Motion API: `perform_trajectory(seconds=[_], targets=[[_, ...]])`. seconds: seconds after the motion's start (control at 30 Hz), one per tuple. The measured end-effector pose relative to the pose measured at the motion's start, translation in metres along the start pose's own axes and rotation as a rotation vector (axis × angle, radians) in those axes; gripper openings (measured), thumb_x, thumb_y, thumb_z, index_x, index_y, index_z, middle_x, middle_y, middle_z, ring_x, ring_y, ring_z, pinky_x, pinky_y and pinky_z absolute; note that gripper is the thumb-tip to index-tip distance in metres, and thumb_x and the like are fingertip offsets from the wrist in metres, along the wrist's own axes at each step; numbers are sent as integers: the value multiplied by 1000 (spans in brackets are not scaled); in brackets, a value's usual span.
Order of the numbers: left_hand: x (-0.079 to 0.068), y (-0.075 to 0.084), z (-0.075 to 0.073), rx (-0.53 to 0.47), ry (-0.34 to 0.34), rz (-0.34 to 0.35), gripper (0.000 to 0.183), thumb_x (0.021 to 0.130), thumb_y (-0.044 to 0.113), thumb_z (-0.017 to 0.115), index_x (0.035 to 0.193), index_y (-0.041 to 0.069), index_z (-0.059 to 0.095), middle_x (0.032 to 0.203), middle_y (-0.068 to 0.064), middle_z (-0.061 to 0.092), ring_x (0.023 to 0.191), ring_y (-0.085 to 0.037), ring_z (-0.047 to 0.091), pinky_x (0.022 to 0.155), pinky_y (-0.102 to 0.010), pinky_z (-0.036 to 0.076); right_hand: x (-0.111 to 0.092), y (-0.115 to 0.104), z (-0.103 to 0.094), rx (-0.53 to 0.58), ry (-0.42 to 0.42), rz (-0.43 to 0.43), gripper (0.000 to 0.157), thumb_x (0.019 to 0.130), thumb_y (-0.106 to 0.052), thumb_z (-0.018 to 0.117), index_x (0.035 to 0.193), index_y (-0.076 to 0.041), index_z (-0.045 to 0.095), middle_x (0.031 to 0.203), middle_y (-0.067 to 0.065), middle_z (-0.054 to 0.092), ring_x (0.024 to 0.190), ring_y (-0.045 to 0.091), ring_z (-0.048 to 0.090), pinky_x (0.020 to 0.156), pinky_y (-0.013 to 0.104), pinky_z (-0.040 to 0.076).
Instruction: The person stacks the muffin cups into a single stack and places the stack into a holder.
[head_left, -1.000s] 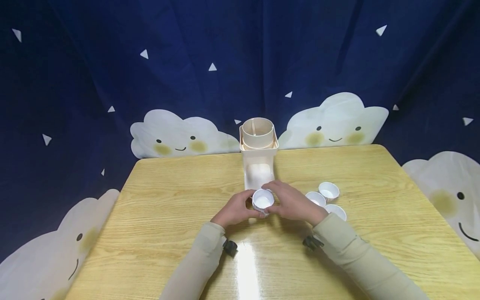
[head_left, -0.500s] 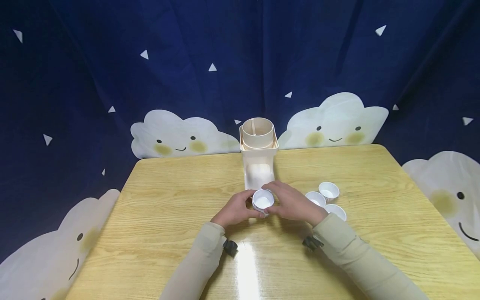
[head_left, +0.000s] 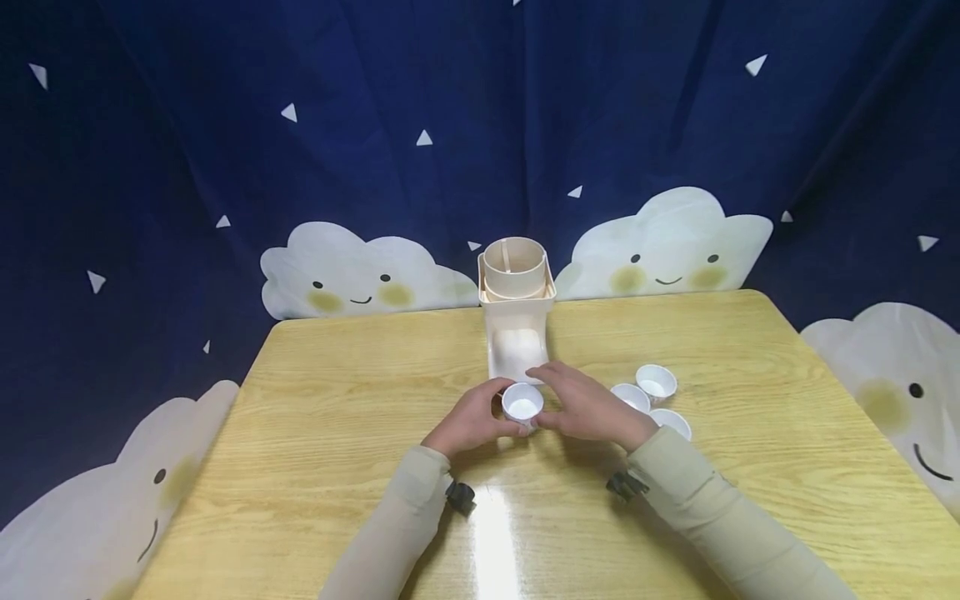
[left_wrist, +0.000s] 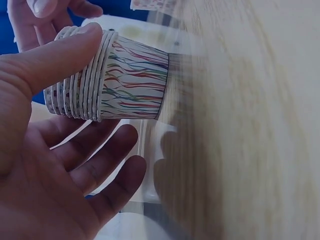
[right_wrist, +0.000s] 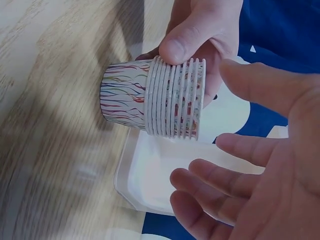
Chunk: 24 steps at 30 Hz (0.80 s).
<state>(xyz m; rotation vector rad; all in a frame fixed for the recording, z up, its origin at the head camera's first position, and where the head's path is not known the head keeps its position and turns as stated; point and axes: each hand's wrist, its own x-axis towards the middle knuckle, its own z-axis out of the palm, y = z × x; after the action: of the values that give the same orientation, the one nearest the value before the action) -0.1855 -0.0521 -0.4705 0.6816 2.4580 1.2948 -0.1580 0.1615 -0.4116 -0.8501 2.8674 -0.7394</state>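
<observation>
A nested stack of paper cups with wavy coloured lines on the outside stands on the table, white inside. My left hand grips it, with the thumb across the rims and fingers on the opposite side, as the left wrist view shows on the stack. My right hand is beside the stack on the right. In the right wrist view its fingers are loosely bent, and a gap shows between them and the rims.
Just behind the stack is a beige plastic stand with a round tube on top. To the right, behind my right forearm, sit three white cups. A blue curtain with clouds hangs behind the wooden table.
The stack has shifted slightly left and towards me in my left hand. A small gap has opened between it and my right hand. The head view has tilted a little.
</observation>
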Motion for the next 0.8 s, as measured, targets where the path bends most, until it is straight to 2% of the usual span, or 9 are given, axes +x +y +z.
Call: perform_trajectory(seconds=[0.23,0.47,0.63,0.8], targets=[[1,-1,-1,10,13,14,57,77,23,85,127,17,60,112,3,66,96,-12,60,87,-30,49,-4,-1,-5,10,1,25,64,86,-26,75,140,-1,50,136,20,56,124,38,56,104,55,46],[2,0,-1,14,8,25,59,76,22,86,129,19,60,114,4,66,101,-13,60,92,-32,48,-10,3,-15,13,23,63,64,87,-26,74,141,-2,50,139,22,54,127,38,55,105,54,45],[3,1,-1,14,19,17,60,76,27,85,130,20,60,116,5,66,105,-15,59,97,-36,46,-16,4,-28,36,56,73,63,88,-27,73,141,-3,50,140,21,53,122,38,58,102,54,47],[2,1,0,10,16,4,58,77,30,86,129,19,61,115,4,67,104,-14,59,95,-35,46,-23,6,-39,37,83,93,63,89,-28,72,141,-3,49,141,20,53,118,38,60,98,54,49]])
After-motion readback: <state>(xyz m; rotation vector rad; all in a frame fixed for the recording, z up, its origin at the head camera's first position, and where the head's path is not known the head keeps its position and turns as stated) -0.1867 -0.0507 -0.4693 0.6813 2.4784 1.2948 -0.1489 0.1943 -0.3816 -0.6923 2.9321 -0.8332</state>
